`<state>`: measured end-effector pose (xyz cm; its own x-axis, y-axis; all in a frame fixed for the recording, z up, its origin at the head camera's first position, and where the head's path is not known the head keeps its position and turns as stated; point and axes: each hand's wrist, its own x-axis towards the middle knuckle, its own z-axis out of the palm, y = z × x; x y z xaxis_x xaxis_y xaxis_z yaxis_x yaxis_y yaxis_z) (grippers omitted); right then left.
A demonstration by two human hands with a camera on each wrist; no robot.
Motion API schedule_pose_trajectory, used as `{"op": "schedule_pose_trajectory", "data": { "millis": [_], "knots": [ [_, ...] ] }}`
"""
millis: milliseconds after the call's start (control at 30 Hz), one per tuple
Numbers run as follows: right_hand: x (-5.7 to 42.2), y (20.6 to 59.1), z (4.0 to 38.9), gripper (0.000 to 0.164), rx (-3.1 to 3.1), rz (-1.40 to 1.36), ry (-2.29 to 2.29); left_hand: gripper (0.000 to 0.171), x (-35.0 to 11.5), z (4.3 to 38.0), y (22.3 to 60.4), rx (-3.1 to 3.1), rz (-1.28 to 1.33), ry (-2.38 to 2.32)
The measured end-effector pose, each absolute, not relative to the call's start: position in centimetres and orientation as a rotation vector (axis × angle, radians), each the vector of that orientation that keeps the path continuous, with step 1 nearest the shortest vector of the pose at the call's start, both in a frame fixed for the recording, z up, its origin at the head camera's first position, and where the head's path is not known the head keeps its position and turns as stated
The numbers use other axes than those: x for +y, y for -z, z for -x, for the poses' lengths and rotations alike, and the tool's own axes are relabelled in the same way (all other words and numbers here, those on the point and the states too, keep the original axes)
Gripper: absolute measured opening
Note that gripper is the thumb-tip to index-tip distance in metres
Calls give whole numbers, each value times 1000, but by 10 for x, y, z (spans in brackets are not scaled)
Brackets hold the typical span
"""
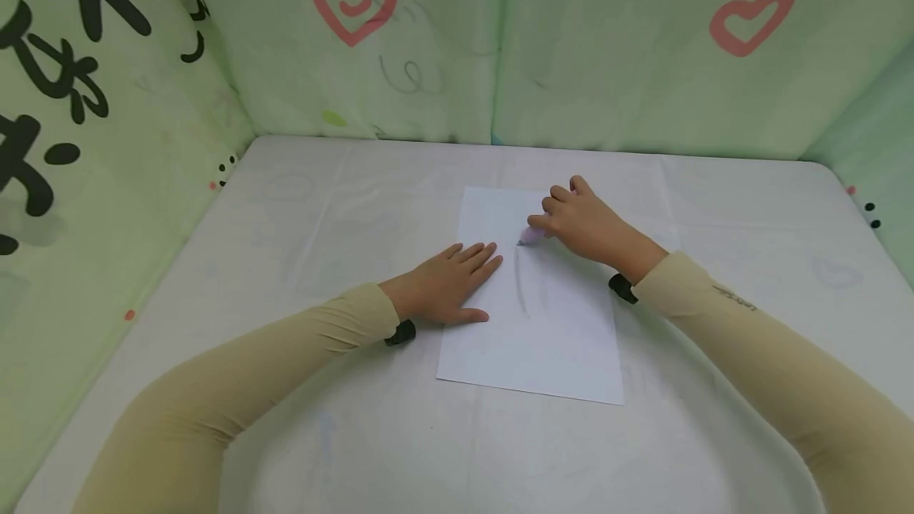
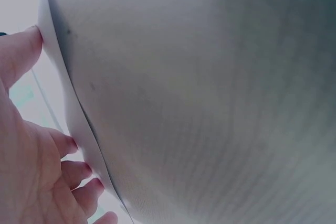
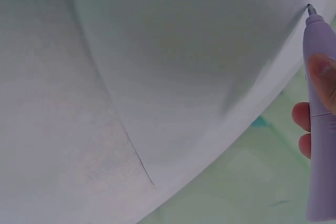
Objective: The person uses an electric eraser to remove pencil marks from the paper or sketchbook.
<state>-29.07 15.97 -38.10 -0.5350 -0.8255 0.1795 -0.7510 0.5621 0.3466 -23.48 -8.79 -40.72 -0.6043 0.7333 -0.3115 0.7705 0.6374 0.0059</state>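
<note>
A white sheet of paper lies on the white-covered table. My left hand rests flat on its left edge with fingers spread; in the left wrist view, the left hand's fingertips touch along the sheet's edge. Over the upper right of the sheet, my right hand grips a thick lilac pen with a narrow metal tip. That tip meets the paper in the right wrist view. Below it runs a faint grey curved stroke, with a paler mark to its right.
Pale green curtains with pink hearts and black characters stand behind and beside the white table. A dark wrist device sits under the left wrist, another under the right one.
</note>
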Motion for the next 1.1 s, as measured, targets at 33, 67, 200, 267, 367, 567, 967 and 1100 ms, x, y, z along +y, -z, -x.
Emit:
{"op": "schedule_pose_trajectory", "data": {
  "millis": [33, 67, 200, 267, 367, 567, 967, 1100],
  "knots": [
    [159, 380, 291, 22, -2483, -1291, 333, 84, -88, 235, 407, 2575, -1212, 186],
    [159, 380, 291, 22, -2492, -1288, 337, 84, -88, 235, 407, 2575, -1212, 190],
    [160, 376, 290, 22, -2514, -1288, 349, 84, -88, 234, 406, 2574, -1198, 193],
    [160, 375, 289, 23, -2517, -1297, 353, 84, -88, 234, 405, 2572, -1189, 189],
    [159, 376, 289, 22, -2510, -1308, 360, 85, -88, 233, 404, 2571, -1182, 184],
    [159, 377, 290, 21, -2513, -1300, 360, 84, -88, 232, 404, 2571, -1195, 170],
    [156, 377, 287, 24, -2532, -1315, 362, 84, -88, 233, 406, 2572, -1186, 179],
    [156, 376, 287, 23, -2539, -1308, 368, 84, -88, 234, 407, 2573, -1199, 176]
  ]
}}
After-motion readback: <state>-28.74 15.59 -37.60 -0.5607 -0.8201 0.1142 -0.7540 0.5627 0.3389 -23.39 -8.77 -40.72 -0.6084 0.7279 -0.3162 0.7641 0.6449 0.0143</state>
